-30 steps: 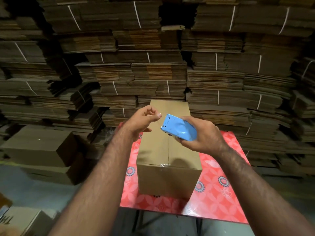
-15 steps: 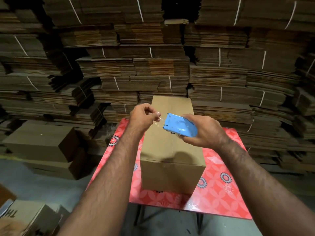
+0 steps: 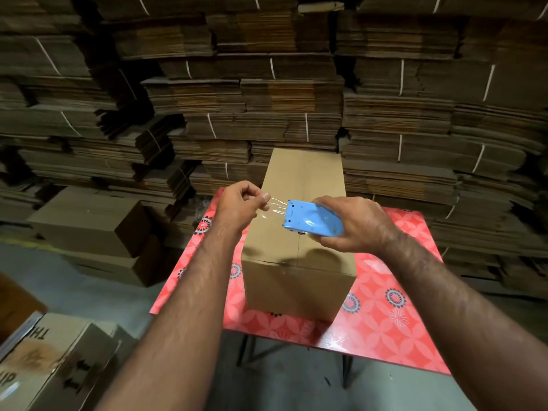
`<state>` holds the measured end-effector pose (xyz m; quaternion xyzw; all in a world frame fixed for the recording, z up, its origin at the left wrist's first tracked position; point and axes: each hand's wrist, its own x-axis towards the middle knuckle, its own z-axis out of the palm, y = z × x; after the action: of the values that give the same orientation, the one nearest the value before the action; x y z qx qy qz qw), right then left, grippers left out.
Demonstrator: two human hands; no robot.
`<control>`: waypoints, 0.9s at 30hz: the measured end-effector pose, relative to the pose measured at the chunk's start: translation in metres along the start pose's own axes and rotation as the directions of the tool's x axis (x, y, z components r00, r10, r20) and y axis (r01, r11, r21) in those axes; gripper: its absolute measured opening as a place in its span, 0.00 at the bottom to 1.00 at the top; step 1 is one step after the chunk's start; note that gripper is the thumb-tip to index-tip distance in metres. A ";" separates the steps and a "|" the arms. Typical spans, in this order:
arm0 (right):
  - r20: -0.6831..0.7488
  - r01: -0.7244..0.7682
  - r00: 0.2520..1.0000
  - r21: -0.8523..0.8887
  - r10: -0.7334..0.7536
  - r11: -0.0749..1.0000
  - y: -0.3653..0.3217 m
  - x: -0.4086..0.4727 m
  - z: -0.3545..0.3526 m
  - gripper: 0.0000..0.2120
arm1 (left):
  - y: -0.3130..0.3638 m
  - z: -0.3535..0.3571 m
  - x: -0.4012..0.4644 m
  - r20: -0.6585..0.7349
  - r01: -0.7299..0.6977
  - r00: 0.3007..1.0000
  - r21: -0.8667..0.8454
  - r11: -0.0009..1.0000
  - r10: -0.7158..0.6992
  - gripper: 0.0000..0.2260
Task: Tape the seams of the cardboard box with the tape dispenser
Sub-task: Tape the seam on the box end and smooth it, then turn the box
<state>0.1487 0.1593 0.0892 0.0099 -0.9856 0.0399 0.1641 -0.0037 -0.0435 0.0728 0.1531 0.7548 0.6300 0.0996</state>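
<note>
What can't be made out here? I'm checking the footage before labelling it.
Head view only:
- Tape roll: hidden inside the blue dispenser and the right hand.
- Top seam of the cardboard box: its middle is covered by dispenser and hands.
- Left hand fingertips' grip on the clear tape: glare blurs it.
- Printing on the floor carton: cut off by the frame edge.

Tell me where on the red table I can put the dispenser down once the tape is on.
Widest bare patch: the red table right of the cardboard box, out to its right and near edges. A narrower strip runs left of the box. The near edge in front of it is thin. Both hands hover over the box top, so that is crowded.
</note>
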 end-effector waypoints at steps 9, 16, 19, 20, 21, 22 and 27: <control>0.049 0.011 0.999 0.179 -0.020 0.984 0.014 -0.020 0.012 0.30 | -0.035 0.000 -0.030 -0.039 0.008 0.999 -0.039 0.999 -0.009 0.07; 0.093 0.108 0.988 0.161 -0.124 0.981 0.009 -0.023 0.010 0.37 | -0.044 -0.006 -0.044 -0.056 0.051 0.997 -0.022 0.998 -0.052 0.04; 0.148 0.144 0.977 0.082 -0.155 0.986 0.019 -0.035 0.009 0.38 | -0.057 -0.021 -0.054 -0.094 0.087 0.992 0.014 0.996 -0.085 0.05; 0.172 0.140 0.974 0.065 -0.149 0.988 0.022 -0.040 0.009 0.37 | -0.062 -0.025 -0.057 -0.111 0.108 0.988 0.035 0.993 -0.104 0.05; 0.197 0.137 0.970 0.050 -0.144 0.989 0.024 -0.042 0.009 0.36 | -0.067 -0.028 -0.059 -0.116 0.130 0.986 0.056 0.990 -0.123 0.05; 0.219 0.134 0.966 0.030 -0.137 0.991 0.023 -0.041 0.008 0.35 | -0.070 -0.029 -0.059 -0.117 0.144 0.984 0.076 0.987 -0.135 0.06; 0.306 0.089 0.949 -0.028 -0.076 0.996 0.015 -0.033 0.000 0.33 | -0.080 -0.025 -0.051 -0.130 0.176 0.980 0.200 0.964 -0.152 0.06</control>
<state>0.1797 0.1741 0.0777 0.0536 -0.9984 0.0106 0.0121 0.0273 -0.0971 -0.0031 0.0637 0.8317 0.5439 0.0914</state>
